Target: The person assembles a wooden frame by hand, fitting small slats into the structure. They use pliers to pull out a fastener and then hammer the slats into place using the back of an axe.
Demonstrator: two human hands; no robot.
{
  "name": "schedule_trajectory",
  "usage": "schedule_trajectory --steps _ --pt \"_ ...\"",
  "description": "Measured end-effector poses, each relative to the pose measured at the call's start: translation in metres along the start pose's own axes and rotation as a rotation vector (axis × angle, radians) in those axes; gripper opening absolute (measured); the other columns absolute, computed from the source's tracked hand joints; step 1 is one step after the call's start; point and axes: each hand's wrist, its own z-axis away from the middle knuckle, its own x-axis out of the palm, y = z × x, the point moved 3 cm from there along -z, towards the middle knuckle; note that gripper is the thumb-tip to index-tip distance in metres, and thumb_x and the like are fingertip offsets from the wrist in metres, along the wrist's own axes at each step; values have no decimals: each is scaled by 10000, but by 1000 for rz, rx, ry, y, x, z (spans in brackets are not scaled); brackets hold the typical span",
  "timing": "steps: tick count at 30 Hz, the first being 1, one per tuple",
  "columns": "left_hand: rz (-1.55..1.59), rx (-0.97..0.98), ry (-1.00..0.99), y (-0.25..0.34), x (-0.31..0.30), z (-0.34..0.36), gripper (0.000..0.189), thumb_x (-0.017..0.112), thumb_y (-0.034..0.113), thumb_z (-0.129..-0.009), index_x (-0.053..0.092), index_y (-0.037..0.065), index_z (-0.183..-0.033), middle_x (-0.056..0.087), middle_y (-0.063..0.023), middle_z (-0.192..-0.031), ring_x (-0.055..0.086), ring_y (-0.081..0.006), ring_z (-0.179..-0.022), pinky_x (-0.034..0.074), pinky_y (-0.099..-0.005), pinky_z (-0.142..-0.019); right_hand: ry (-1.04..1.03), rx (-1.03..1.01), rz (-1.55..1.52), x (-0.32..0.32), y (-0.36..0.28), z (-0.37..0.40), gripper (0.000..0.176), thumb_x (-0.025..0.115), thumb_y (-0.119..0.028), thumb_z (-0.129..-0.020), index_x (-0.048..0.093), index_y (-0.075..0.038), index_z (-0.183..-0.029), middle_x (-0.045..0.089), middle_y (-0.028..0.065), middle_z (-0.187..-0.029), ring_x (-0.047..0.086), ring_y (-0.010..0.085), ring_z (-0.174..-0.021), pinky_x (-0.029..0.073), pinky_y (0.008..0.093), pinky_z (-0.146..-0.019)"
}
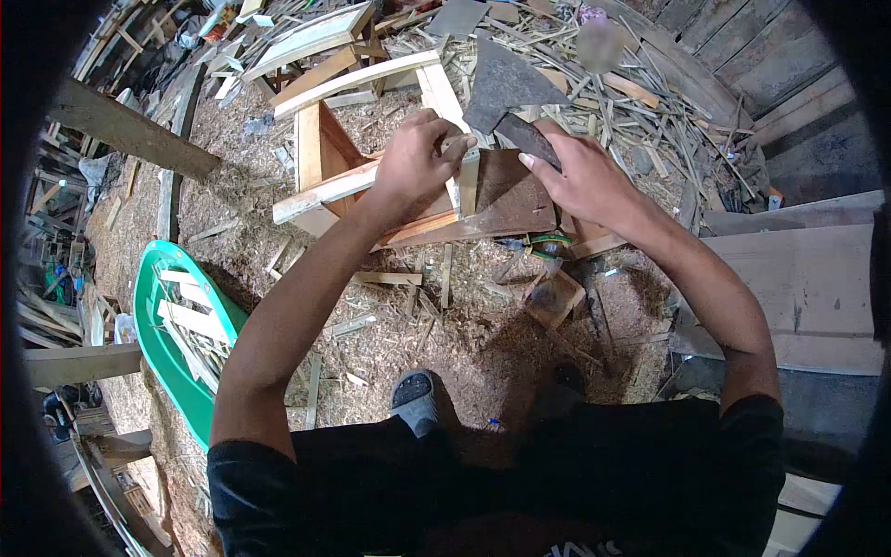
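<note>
My right hand (pixel 580 176) is wrapped around the narrow dark part of a hatchet (pixel 513 82), whose broad, flat metal head points away from me. My left hand (pixel 419 156) is closed in a pinch above a corner of a wooden frame (pixel 323 192). Whatever its fingertips hold, if anything, is too small to make out. Pale and reddish boards make up the frame, which stands tilted in front of me. Beneath both hands lies a brown wooden surface (pixel 513 197), partly covered by the frame.
A green plastic tub (pixel 153 316) with wood offcuts stands at the left. Scrap strips (pixel 594 102) are heaped at the back right. A wooden post (pixel 135 125) rises at the left. Wide boards (pixel 789 288) lie at the right. Sawdust covers the floor around my sandals (pixel 415 401).
</note>
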Motion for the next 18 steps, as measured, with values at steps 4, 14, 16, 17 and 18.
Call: schedule_trajectory --steps 4,14,16,17,18 --pt "-52 161 24 -3 -3 1 356 773 327 -801 699 1 -925 595 -145 -833 611 -289 -743 490 -401 -656 -84 18 -31 -6 -3 -2 309 559 -242 -953 523 -10 -1152 660 221 -895 660 389 -839 495 458 -738" --pt "-79 105 -7 6 -4 3 364 785 266 -769 687 -24 -966 605 -185 -870 612 -340 -838 504 -427 -764 -105 -33 44 -7 -10 -3 330 511 -213 -960 469 17 -1194 656 289 -905 655 440 -901 500 524 -815" --pt "-53 136 38 -1 1 3 405 815 299 -748 683 -15 -967 597 -159 -880 606 -319 -800 498 -405 -714 -72 -36 19 -14 -20 -3 340 511 -214 -961 465 20 -1203 654 291 -886 659 437 -881 503 524 -808" --pt "-57 113 25 0 1 3 403 816 295 -749 683 -15 -969 599 -160 -889 608 -318 -807 499 -404 -717 -45 -38 21 -17 -23 -4 342 510 -213 -962 465 24 -1205 654 290 -875 660 436 -869 504 524 -805" --pt "-63 92 11 1 0 3 401 816 291 -749 684 -15 -972 602 -160 -898 610 -317 -813 500 -404 -721 -16 -39 23 -18 -25 -4 345 509 -212 -963 464 27 -1206 653 289 -864 661 435 -857 505 524 -802"
